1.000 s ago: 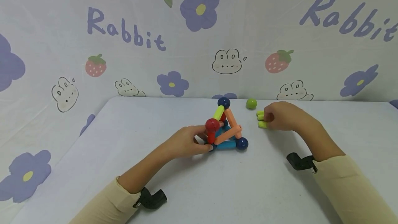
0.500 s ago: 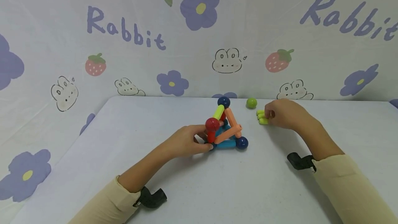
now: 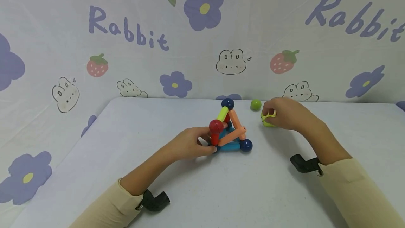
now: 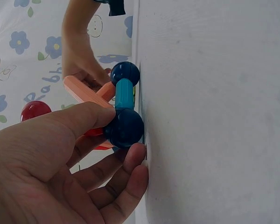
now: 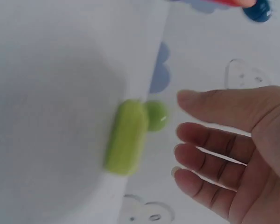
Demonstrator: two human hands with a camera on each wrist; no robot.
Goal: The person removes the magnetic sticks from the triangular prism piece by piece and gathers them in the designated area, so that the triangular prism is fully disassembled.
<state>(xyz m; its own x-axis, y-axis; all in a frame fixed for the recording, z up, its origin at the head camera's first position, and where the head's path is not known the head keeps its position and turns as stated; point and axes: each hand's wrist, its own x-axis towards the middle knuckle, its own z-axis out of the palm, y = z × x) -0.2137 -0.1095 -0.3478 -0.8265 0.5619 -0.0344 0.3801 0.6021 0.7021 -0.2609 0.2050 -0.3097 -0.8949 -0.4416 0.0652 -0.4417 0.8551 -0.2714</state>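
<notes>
A frame of magnetic rods and balls stands near the table's middle, with orange, blue, red and yellow-green rods. My left hand grips its lower left corner. In the left wrist view, that thumb presses a dark blue ball while other fingers curl below. My right hand hovers by a bunch of yellow-green rods, partly hiding them in the head view. The right wrist view has its fingers bent loosely, apart from the rods, with nothing between them.
A green ball lies near the table's back edge, between the frame and my right hand. Behind the white table hangs a printed cloth. A black piece sticks out from each cuff.
The yellow-green rods have been drawn closer together. My right fingers have come off them, and that hand has risen slightly. The left hand and the frame keep their place.
</notes>
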